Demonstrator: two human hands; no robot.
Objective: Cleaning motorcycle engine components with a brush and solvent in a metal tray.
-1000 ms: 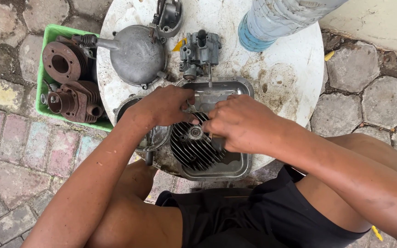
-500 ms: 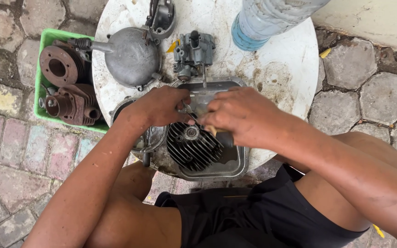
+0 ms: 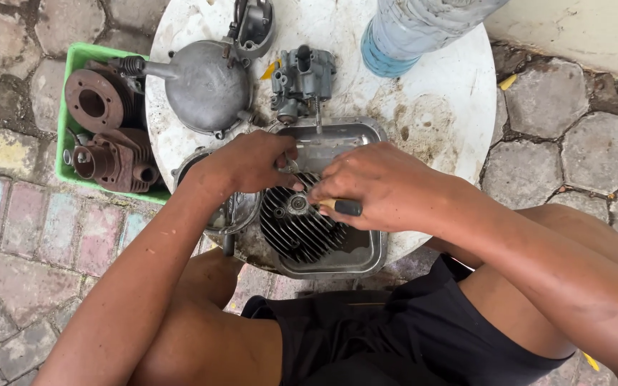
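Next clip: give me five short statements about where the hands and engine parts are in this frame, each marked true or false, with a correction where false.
1. The finned cylinder head lies in the metal tray. True.
2. The right hand holds a dark-handled tool. True.
3. The green crate stands on the round white table. False: it sits on the paving beside the table.
4. The carburetor is gripped by the left hand. False: it lies on the table beyond the tray, and the left hand is at the cylinder head.
5. The plastic bottle stands on the table. True.
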